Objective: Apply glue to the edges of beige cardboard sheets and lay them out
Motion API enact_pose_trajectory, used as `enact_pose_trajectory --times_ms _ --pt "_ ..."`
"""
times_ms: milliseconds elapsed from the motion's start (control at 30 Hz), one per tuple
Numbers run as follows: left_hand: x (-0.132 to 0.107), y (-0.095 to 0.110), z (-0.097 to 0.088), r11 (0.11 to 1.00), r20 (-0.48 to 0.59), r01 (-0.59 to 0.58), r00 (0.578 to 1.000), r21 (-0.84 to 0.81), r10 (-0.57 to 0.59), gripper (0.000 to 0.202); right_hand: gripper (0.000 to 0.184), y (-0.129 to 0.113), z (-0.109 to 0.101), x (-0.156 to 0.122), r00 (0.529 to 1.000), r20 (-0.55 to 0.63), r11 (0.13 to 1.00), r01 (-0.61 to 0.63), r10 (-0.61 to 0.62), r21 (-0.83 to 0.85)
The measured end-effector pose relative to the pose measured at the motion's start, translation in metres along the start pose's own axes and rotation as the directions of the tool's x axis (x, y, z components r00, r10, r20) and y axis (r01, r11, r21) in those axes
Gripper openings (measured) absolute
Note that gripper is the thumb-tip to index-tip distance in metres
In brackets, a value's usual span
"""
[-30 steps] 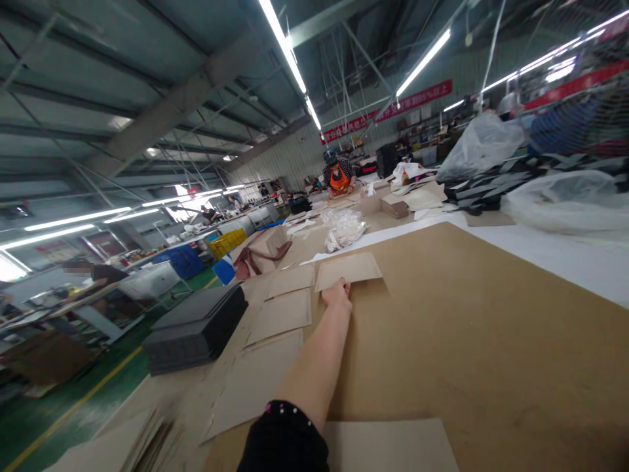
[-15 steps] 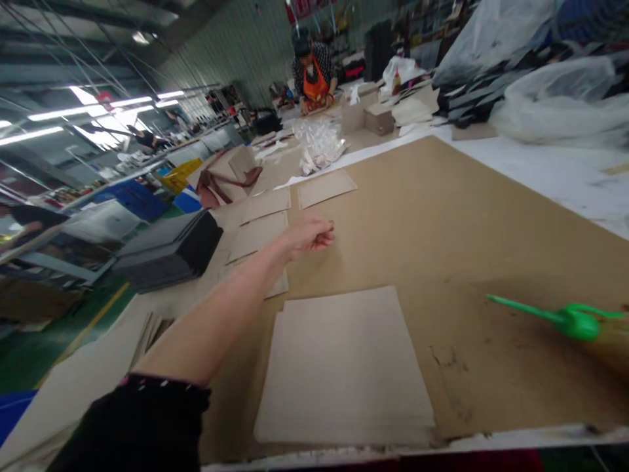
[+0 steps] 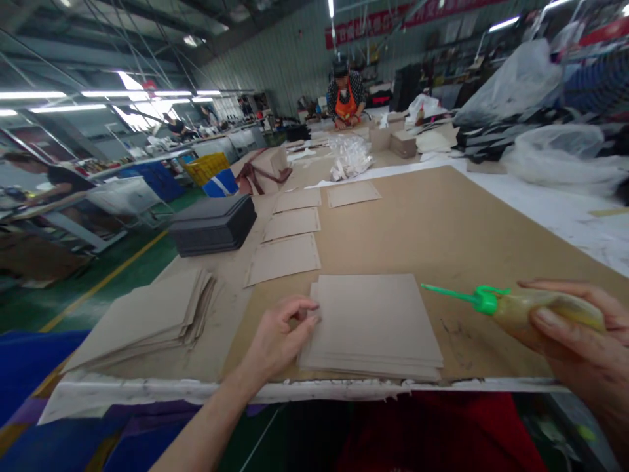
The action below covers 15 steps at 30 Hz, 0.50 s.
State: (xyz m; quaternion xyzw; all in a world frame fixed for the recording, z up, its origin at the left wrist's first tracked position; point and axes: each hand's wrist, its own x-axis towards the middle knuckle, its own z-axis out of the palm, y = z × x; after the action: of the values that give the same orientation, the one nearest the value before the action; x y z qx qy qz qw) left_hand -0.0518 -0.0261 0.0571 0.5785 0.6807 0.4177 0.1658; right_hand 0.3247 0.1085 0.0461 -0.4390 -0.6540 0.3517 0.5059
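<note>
My left hand [image 3: 278, 337] rests at the left edge of a stack of grey cardboard sheets [image 3: 373, 324] near the table's front edge, thumb and fingers curled onto the top sheet's edge. My right hand [image 3: 580, 344] is wrapped round a glue bottle [image 3: 535, 309] with a green nozzle [image 3: 462, 298] that points left over the brown board [image 3: 442, 229]. Several single cardboard sheets [image 3: 289, 239] lie in a row further out on the board.
A second pile of cardboard sheets [image 3: 147, 314] lies at the left. A stack of dark grey boards [image 3: 213, 223] sits beyond it. Crumpled plastic [image 3: 350, 157] and bags [image 3: 555, 157] lie further back. A person in an orange apron [image 3: 346, 101] works at the far end.
My left hand has let go of the far sheet and drawn back to the near stack. My right hand with the glue bottle has come into view. The camera has tilted down.
</note>
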Motion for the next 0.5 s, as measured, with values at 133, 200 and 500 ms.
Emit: enact_pose_trajectory --times_ms 133,200,500 --pt "0.052 0.010 0.008 0.959 0.454 -0.210 0.885 0.192 0.103 0.078 0.052 -0.010 0.011 -0.002 0.916 -0.183 0.863 -0.250 0.358 0.440" --pt "0.079 0.012 0.016 0.897 0.640 -0.312 0.767 0.312 0.043 0.109 0.058 -0.010 0.009 -0.010 0.884 -0.207 0.841 -0.292 0.420 0.456" --pt "0.120 0.025 0.037 0.792 0.766 -0.391 0.626 0.469 -0.144 0.132 0.061 0.015 -0.024 -0.043 0.809 -0.256 0.806 -0.384 0.529 0.450"
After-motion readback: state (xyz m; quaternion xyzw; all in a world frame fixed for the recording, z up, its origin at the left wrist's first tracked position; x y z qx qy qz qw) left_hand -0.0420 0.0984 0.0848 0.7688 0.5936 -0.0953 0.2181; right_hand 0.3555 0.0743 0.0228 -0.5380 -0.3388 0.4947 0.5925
